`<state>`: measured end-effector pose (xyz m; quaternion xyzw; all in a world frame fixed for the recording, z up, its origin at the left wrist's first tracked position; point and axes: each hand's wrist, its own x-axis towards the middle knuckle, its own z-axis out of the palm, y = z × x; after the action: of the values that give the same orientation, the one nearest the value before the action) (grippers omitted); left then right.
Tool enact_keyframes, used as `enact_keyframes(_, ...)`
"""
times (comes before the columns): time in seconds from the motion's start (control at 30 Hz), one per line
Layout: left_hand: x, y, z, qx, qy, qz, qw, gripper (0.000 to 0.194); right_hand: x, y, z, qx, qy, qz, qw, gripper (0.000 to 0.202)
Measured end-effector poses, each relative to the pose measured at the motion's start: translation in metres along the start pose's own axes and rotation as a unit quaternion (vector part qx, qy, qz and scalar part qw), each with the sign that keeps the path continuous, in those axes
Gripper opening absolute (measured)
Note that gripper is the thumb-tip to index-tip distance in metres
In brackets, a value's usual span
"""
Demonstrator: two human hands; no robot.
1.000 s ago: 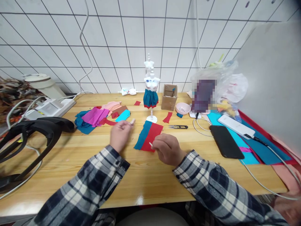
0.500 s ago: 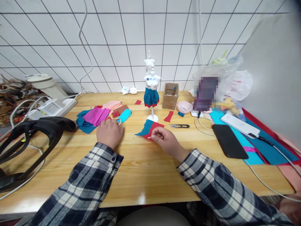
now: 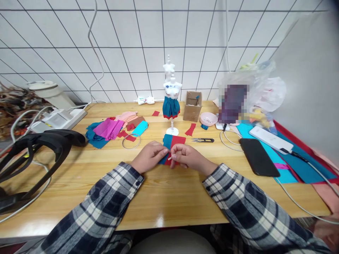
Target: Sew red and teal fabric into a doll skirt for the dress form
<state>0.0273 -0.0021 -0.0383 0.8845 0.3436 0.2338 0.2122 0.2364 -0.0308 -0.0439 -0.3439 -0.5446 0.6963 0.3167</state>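
A two-tone fabric piece, teal on its left and red on its right, lies on the table in front of me. Fingers of my left hand are closed at its teal left edge, thumb on top. My right hand is pinched over the red part, gripping a small white stick-like piece whose exact kind I cannot make out. The fingertips of both hands nearly meet and cover the lower middle of the cloth. Just behind it stands a small white dress form wearing a teal skirt with red trim.
A thin ring lies left, by colourful fabric scraps. Thread snips, a pink bowl and a cardboard box are to the right. A black phone with cables lies farther right; a black headset frame stands left.
My left hand has left the ring and scraps and moved right to the fabric piece. The ring now lies uncovered. My right hand stays at the cloth, which sits straighter.
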Motion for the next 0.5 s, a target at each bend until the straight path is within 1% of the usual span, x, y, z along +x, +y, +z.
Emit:
enact_keyframes(0.07, -0.001, 0.002, -0.001, 0.025, -0.011, 0.017, 0.999, 0.045, -0.004, -0.003, -0.005, 0.007, -0.032, 0.018, 0.999, 0.032)
enact_keyframes(0.13, -0.003, 0.003, -0.001, 0.012, -0.002, 0.023, 1.0, 0.045, -0.007, -0.006, -0.008, 0.015, -0.035, 0.026, 0.999, 0.03)
enact_keyframes(0.17, -0.004, 0.004, -0.001, -0.011, 0.009, 0.014, 1.0, 0.043, -0.007, -0.007, -0.009, 0.012, -0.02, 0.019, 1.0, 0.029)
enact_keyframes(0.23, -0.005, 0.004, 0.001, -0.079, 0.038, -0.017, 0.996, 0.041, -0.005, -0.008, -0.008, -0.004, 0.035, -0.01, 0.999, 0.029)
enact_keyframes(0.3, -0.005, 0.005, 0.004, -0.164, 0.052, -0.043, 0.984, 0.047, -0.002, -0.008, -0.006, -0.022, 0.095, -0.032, 0.995, 0.028)
enact_keyframes(0.37, -0.003, 0.006, 0.008, -0.221, 0.054, -0.047, 0.973, 0.051, 0.001, -0.006, -0.003, -0.032, 0.127, -0.03, 0.991, 0.028)
enact_keyframes(0.43, -0.002, 0.008, 0.01, -0.221, 0.049, -0.043, 0.973, 0.049, 0.004, -0.002, -0.001, -0.039, 0.137, -0.026, 0.989, 0.028)
enact_keyframes(0.5, 0.0, 0.011, 0.012, -0.193, 0.042, -0.042, 0.979, 0.043, 0.006, 0.002, -0.001, -0.046, 0.141, -0.029, 0.988, 0.028)
